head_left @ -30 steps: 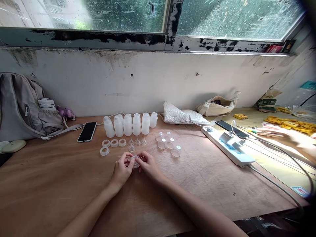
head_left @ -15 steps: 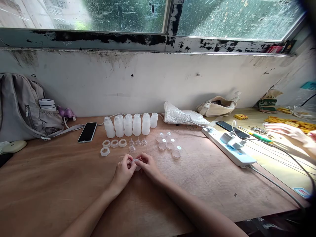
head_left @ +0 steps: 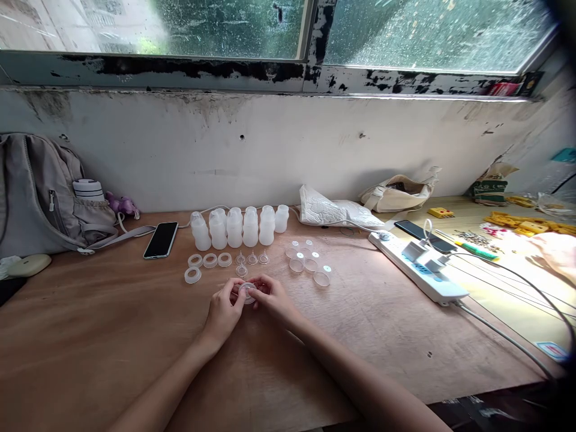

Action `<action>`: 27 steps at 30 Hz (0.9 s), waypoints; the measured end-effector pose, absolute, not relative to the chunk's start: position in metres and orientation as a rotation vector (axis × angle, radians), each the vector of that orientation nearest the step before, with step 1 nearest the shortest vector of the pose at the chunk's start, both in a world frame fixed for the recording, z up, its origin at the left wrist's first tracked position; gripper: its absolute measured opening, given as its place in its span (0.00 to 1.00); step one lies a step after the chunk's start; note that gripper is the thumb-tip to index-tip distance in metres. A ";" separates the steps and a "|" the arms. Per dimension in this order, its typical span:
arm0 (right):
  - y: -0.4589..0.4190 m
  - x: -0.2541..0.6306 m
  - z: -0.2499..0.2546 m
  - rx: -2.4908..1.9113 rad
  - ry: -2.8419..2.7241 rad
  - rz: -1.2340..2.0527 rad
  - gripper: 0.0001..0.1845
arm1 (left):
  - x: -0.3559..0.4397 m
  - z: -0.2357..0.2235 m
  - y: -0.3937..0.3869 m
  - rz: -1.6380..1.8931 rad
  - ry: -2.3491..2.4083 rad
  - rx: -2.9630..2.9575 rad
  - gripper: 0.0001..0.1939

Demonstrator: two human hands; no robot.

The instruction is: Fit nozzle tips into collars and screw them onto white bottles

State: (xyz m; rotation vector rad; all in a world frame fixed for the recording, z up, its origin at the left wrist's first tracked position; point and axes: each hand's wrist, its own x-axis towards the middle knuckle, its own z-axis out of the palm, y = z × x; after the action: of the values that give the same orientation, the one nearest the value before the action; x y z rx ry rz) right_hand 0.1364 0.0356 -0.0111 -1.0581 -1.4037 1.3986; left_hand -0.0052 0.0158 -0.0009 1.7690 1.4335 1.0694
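Note:
Between both hands, just above the table, is a translucent bottle collar ring [head_left: 247,293], tilted so its round face shows; a clear piece seems to sit in it, perhaps a teat. My left hand [head_left: 225,309] pinches its left side with thumb and fingers. On the other side my right hand [head_left: 272,303] grips it, thumb on the face. Beyond the hands lie several loose collar rings [head_left: 209,260] and several clear bottle teats [head_left: 242,270]. Clear round caps [head_left: 321,278] with small white-marked discs lie to the right. A row of frosted baby bottles [head_left: 234,228] stands behind.
At left are a phone [head_left: 161,240] and a grey backpack [head_left: 40,192]. A power strip [head_left: 418,270] with plugs and cables lies at right, beside another phone. Further right, a blurred hand of another person [head_left: 555,252] is near yellow parts. A silver-white pouch [head_left: 333,210] rests by the wall.
My hands have tipped the collar ring so its face now turns toward me, and raised it slightly. The other person's hand at right has drawn back toward the edge.

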 end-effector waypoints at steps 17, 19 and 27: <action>0.033 0.136 -0.007 -1.138 -1.619 1.110 0.05 | -0.003 -0.011 0.016 0.989 1.409 1.651 0.07; 0.032 0.136 -0.006 -1.156 -1.650 1.060 0.06 | -0.002 -0.010 0.015 0.978 1.422 1.662 0.06; 0.029 0.133 -0.011 -1.182 -1.534 1.181 0.11 | -0.001 -0.005 0.015 1.038 1.336 1.556 0.11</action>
State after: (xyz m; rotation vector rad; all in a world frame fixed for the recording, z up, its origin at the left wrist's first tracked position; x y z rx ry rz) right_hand 0.1327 0.0293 -0.0113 -1.1817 -1.5339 1.1810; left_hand -0.0014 0.0154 -0.0048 1.5556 1.3361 1.0376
